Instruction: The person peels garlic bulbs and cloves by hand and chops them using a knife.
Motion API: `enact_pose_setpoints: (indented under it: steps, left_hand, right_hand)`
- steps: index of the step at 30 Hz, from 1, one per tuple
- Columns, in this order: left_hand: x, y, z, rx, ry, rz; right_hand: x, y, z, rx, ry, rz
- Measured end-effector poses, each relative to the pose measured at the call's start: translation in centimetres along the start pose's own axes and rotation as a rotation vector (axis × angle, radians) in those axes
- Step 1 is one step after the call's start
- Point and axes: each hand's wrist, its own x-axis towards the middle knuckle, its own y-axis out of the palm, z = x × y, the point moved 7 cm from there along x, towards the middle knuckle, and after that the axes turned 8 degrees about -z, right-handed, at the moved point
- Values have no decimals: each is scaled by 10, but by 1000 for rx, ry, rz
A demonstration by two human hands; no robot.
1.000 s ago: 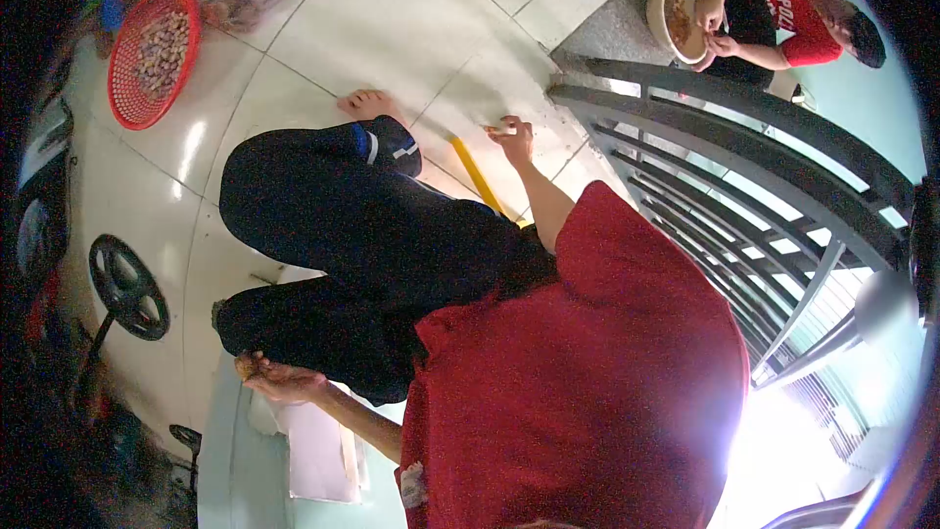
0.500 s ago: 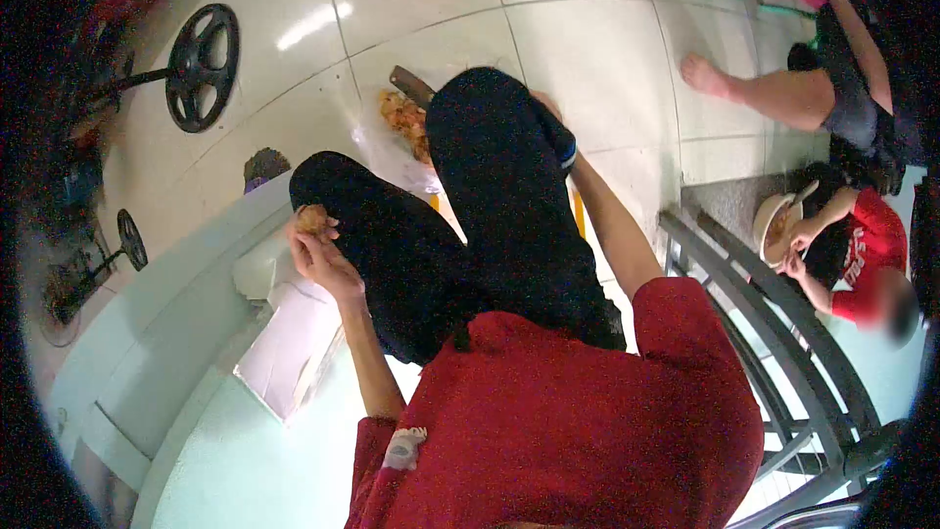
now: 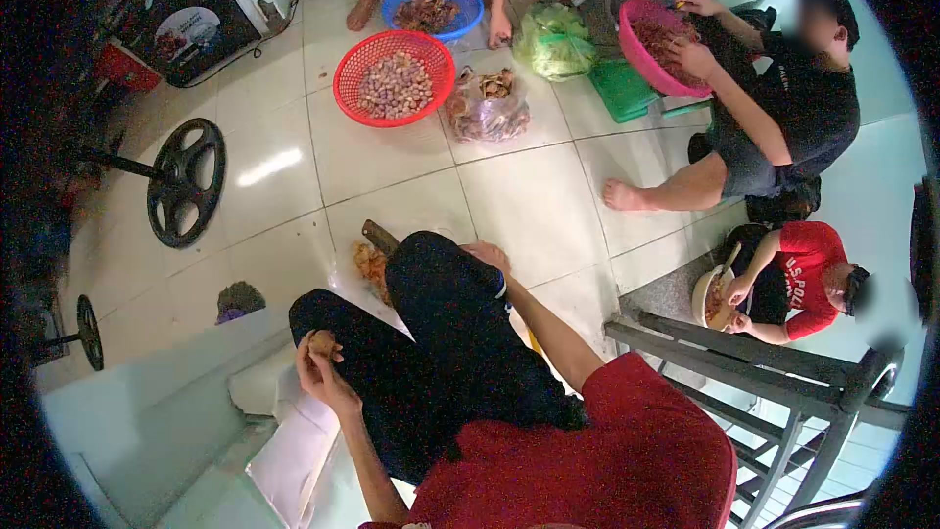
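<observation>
My left hand (image 3: 326, 378) is beside my left knee, its fingers curled around a small brownish lump (image 3: 326, 344) whose kind I cannot make out. My right arm reaches down past the outer side of my right knee. There my right hand (image 3: 489, 255) is partly behind the knee, close to the floor, and its fingers are hidden. Just beyond my knees lies a pile of chopped orange-brown pieces (image 3: 370, 266), partly covered by my leg. A brown knife-like tool (image 3: 379, 236) sticks out next to it.
Ahead on the tiles stand a red basket (image 3: 345, 88) of shallot-like bulbs, a blue basket (image 3: 477, 10) and plastic bags (image 3: 490, 116). Co-workers handle a pink basin (image 3: 634, 49) and a white bowl (image 3: 701, 304). A metal railing (image 3: 725, 348) runs at right.
My view has tilted up, bringing the baskets, bags and co-workers further into sight. The lump stays in my left hand, and my right hand remains beside the right knee.
</observation>
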Motion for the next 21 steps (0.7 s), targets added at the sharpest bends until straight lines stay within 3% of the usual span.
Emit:
enact_pose_setpoints:
  steps: [1,2,5,8,11,15,16,18,20,21]
  left_hand:
    - [-1,-2,2,-1,-20,3]
    - [-1,-3,4,-3,-39,8]
    - [-6,-7,-4,5,-16,28]
    - [-10,-14,-3,-8,-8,61]
    - [-12,-23,-5,-27,37,78]
    - [-12,-32,-16,12,43,28]
    - [-9,-36,-8,-34,46,53]
    - [-8,-35,-14,-3,78,18]
    - [-10,-37,-20,44,104,-17]
    - [-10,-36,-23,59,98,-22]
  right_hand:
    - [-4,-8,17,219,-197,107]
    - [-24,-40,32,978,135,119]
    - [-52,-95,35,1001,303,44]
    - [-68,-183,60,933,262,-61]
    - [-67,-281,109,891,24,-150]
    - [-53,-382,207,587,-315,-285]
    - [-48,-387,233,611,-387,-285]
    - [-41,-380,288,347,-415,-231]
    - [-3,-321,312,281,-464,81]
    - [18,-281,305,243,-363,147]
